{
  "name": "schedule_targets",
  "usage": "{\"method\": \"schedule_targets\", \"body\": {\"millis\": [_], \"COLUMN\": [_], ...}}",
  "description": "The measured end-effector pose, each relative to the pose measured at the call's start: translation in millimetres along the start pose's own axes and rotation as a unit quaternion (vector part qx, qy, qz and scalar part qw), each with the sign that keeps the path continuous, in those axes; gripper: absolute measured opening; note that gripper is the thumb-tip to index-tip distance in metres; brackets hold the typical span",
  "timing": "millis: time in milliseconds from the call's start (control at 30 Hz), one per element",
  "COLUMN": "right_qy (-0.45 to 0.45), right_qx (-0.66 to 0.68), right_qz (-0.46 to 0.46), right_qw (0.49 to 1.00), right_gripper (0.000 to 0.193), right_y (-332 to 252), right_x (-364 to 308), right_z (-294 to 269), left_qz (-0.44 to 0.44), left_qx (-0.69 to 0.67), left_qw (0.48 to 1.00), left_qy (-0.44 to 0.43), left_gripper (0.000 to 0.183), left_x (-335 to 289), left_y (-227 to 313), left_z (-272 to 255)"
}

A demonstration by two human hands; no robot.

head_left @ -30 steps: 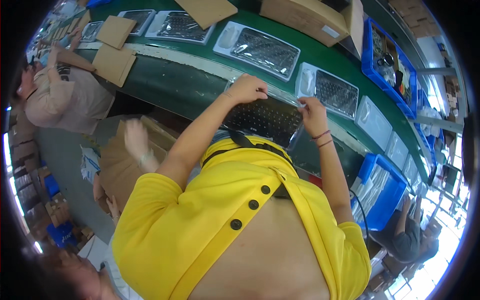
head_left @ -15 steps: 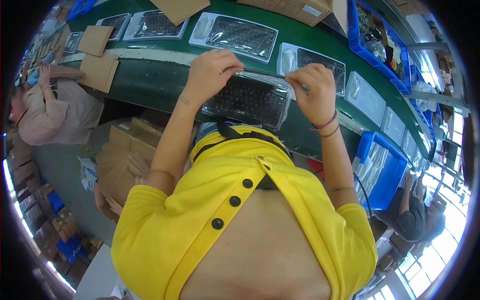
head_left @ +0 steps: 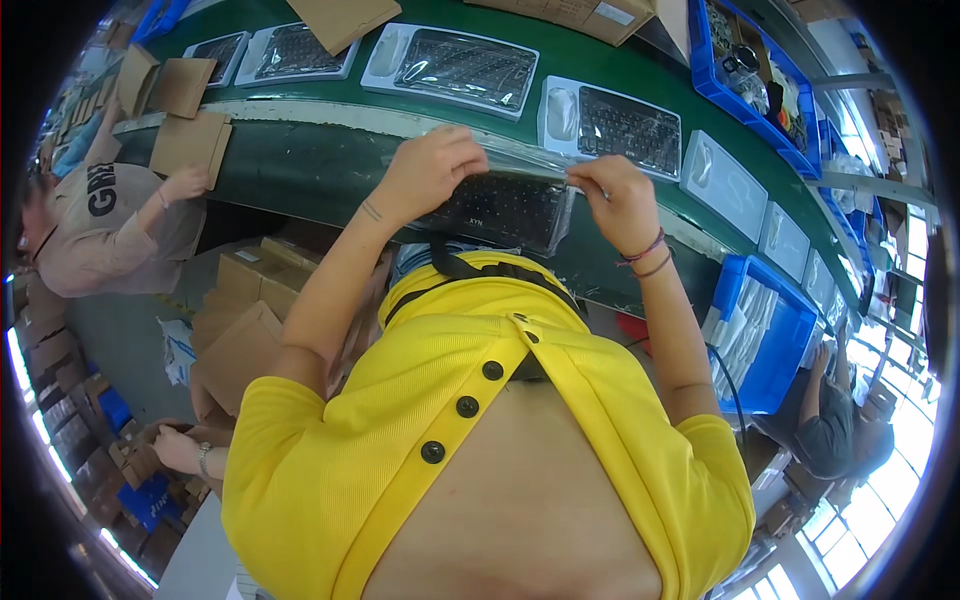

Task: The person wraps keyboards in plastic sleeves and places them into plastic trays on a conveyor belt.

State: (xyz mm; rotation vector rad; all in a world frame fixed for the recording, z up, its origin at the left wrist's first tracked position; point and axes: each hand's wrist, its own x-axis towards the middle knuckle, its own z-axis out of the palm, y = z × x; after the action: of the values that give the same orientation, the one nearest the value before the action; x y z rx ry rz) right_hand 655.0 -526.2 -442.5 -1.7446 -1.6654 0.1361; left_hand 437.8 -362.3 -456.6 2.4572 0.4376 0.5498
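Note:
A black keyboard (head_left: 500,212) in a clear plastic bag (head_left: 525,158) lies on the bench edge close in front of my body. My left hand (head_left: 428,178) is closed in a pinch on the bag near its far left corner. At the far right corner, my right hand (head_left: 618,200) pinches the same bag between thumb and fingers. A strip of clear film stretches between both hands, beyond the keyboard's far edge. The exact fold of film under my fingertips is hidden.
White trays with wrapped keyboards (head_left: 465,70) (head_left: 630,130) line the green belt (head_left: 560,50) beyond. Right stand a blue crate of plastic bags (head_left: 735,270) and a blue bin of parts (head_left: 705,60). Cardboard sheets (head_left: 190,145) and people (head_left: 115,220) are at left.
Both hands have come slightly nearer to me, and clear film now shows between them where a dark strip was. The trays on the belt have shifted left. Other people's hands at left have moved.

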Motion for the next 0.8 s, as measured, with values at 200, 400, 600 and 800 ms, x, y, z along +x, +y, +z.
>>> {"method": "schedule_targets", "body": {"millis": [200, 400, 600, 800], "right_qy": [-0.109, 0.031, -0.025, -0.012], "right_qx": [0.194, -0.119, -0.093, -0.072], "right_qz": [0.201, -0.121, -0.097, -0.081], "right_qw": [0.954, 0.985, 0.991, 0.994], "right_gripper": [0.007, 0.019, 0.024, 0.02], "right_y": [23.9, 21.3, 36.5, 49.8], "right_x": [-25.5, -17.6, -34.7, -28.7], "right_z": [17.1, 8.2, 9.3, 11.2], "left_qz": [-0.189, -0.294, -0.116, 0.21], "left_qx": [-0.195, -0.324, -0.282, 0.108], "left_qw": [0.939, 0.856, 0.937, 0.97], "left_qy": [-0.211, -0.275, -0.174, -0.051], "left_gripper": [0.011, 0.011, 0.017, 0.025], "left_x": [5.8, 26.0, 27.8, 0.5], "left_y": [-26.2, -48.8, -44.2, -39.9], "left_z": [27.5, 34.2, 31.0, -3.2]}}
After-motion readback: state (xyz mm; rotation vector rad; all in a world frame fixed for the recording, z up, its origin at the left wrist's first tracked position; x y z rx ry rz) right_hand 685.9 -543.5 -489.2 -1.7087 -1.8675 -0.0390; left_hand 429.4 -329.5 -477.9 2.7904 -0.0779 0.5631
